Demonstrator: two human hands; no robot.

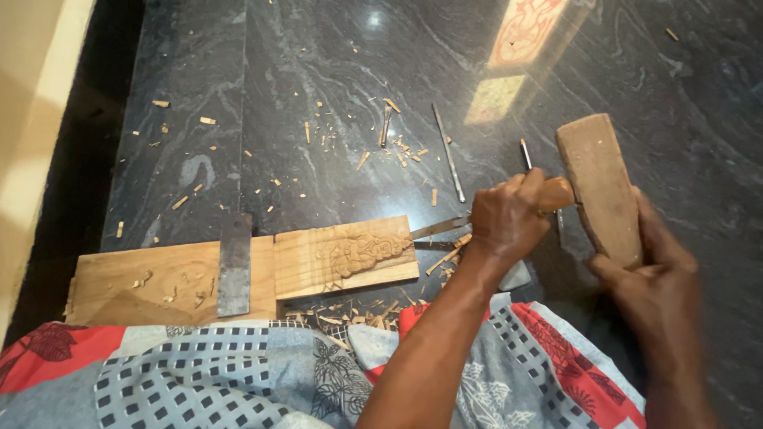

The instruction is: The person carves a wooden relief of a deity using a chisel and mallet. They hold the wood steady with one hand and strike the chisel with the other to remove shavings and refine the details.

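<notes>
Left hand [509, 218] closed round chisel [445, 226], wooden handle end jutting toward mallet, blade tip set against right edge of carved wood panel [350, 256], angled low for cutting relief. Right hand [648, 270] grips wooden mallet [600, 187], raised just beside handle end. Panel lies on floor [318, 95], left of both hands, butted against longer plank [151, 282]; flat metal blade [234, 262] rests across plank beside joint. Wood chips [381, 131] scattered beyond; 2 spare thin tools [449, 151] nearby.

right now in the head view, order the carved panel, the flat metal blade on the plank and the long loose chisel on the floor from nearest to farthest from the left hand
1. Carved panel, just left of the left hand.
2. Long loose chisel, on the floor above the hand.
3. Flat metal blade, far left across the plank.
</notes>
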